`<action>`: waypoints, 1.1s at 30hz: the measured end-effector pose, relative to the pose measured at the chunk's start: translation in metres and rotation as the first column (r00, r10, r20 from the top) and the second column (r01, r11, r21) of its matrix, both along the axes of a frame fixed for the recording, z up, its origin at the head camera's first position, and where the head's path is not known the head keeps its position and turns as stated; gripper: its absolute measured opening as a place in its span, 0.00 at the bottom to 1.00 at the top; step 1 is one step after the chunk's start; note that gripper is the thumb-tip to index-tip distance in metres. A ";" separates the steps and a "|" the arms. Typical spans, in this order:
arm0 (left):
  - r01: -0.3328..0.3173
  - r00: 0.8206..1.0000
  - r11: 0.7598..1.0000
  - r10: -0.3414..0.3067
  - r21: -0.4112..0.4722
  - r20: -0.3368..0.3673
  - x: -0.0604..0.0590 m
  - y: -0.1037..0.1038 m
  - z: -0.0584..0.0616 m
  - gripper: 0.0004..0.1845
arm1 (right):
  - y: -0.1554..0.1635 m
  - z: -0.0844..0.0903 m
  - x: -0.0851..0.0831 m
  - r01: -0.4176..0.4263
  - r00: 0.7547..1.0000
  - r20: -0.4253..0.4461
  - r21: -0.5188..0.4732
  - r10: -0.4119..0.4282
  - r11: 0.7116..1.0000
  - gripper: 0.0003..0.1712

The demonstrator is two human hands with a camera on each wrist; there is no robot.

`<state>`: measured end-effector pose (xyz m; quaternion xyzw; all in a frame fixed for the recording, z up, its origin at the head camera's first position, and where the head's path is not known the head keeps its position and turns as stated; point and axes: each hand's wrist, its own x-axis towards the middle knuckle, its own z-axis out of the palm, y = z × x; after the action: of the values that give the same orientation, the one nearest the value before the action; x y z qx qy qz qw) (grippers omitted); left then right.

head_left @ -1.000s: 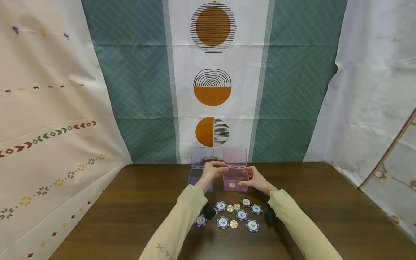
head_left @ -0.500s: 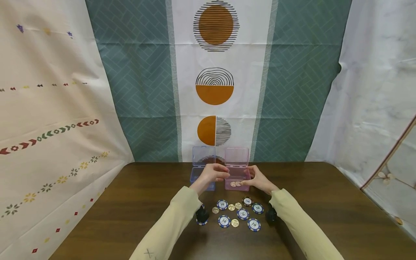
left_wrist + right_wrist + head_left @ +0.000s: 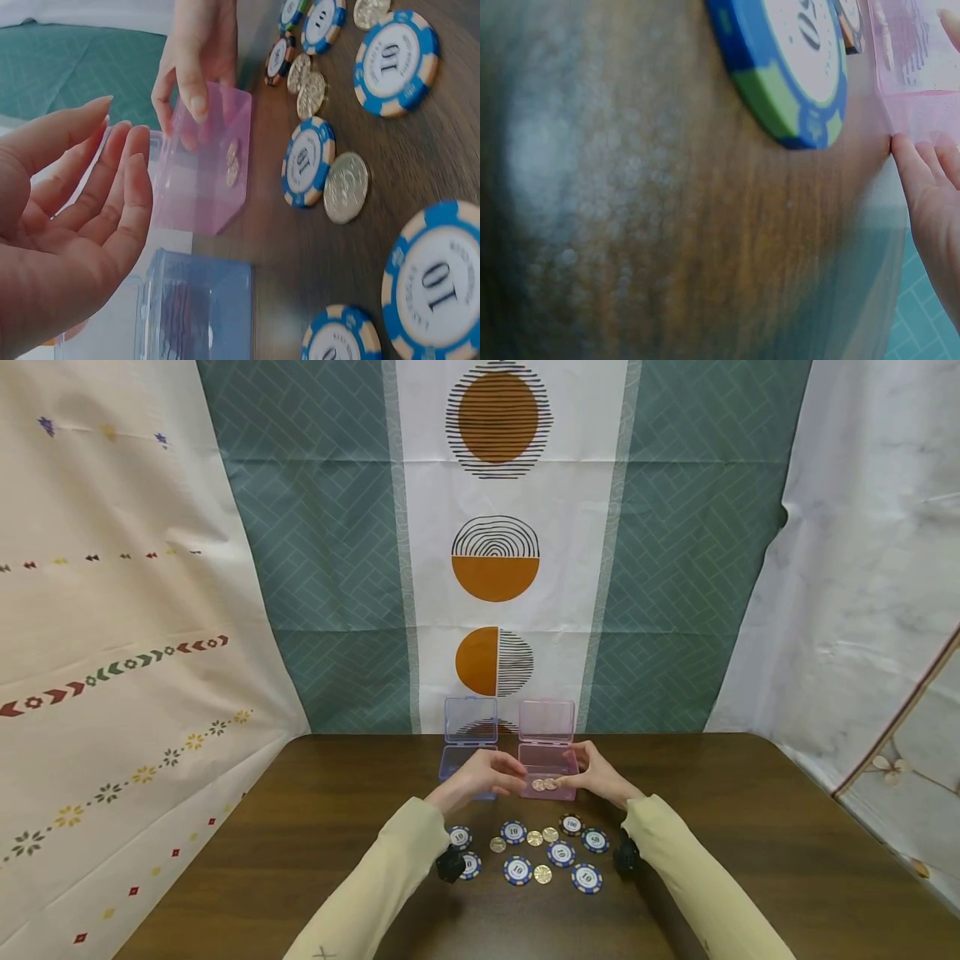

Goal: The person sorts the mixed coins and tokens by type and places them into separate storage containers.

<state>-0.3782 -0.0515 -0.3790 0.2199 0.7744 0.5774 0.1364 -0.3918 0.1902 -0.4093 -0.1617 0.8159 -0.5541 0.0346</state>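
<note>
A pink transparent box (image 3: pixel 534 758) stands at the back middle of the table with its lid raised. Two gold coins (image 3: pixel 538 785) lie inside it near the front. My right hand (image 3: pixel 600 779) grips the box's right side, its thumb over the wall and its fingers along the outside, as the left wrist view shows. In that view my left hand (image 3: pixel 82 210) is empty, fingers bent loosely and apart from the thumb. It hovers by the box's left front. A blue transparent box (image 3: pixel 217 300), lid also raised, is just left of the pink one, partly hidden by the left hand.
Several poker chips (image 3: pixel 518 870), mostly blue and white, lie flat in front of the boxes. Gold coins (image 3: pixel 543 874) lie among them. A chip marked 50 (image 3: pixel 596 841) is near the right wrist. Fabric hangings (image 3: pixel 330 610) rise behind the wooden table (image 3: pixel 337 827).
A second gold coin has come to lie in the pink box. My left hand has drawn back toward the lower left, its fingers looser. The right hand stays on the box.
</note>
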 end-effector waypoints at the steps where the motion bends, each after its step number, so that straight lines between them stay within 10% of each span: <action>1: 0.007 1.000 1.000 -0.007 -0.004 0.004 0.000 -0.001 -0.001 0.12 | 0.000 -0.001 0.000 0.002 1.000 -0.001 0.000 -0.002 1.000 0.39; 15: 0.115 0.989 0.976 -0.129 -0.187 -0.065 0.008 -0.018 -0.005 0.11 | 0.009 -0.029 -0.025 0.019 0.999 -0.041 -0.004 -0.019 1.000 0.43; 33: 0.160 0.979 0.946 -0.188 -0.282 -0.076 0.013 -0.030 -0.020 0.11 | 0.006 -0.020 -0.019 0.006 1.000 -0.029 -0.026 -0.007 1.000 0.41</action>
<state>-0.3652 -0.0820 -0.3990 0.2957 0.8303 0.4383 0.1765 -0.4108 0.1964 -0.4292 -0.1673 0.8097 -0.5621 0.0190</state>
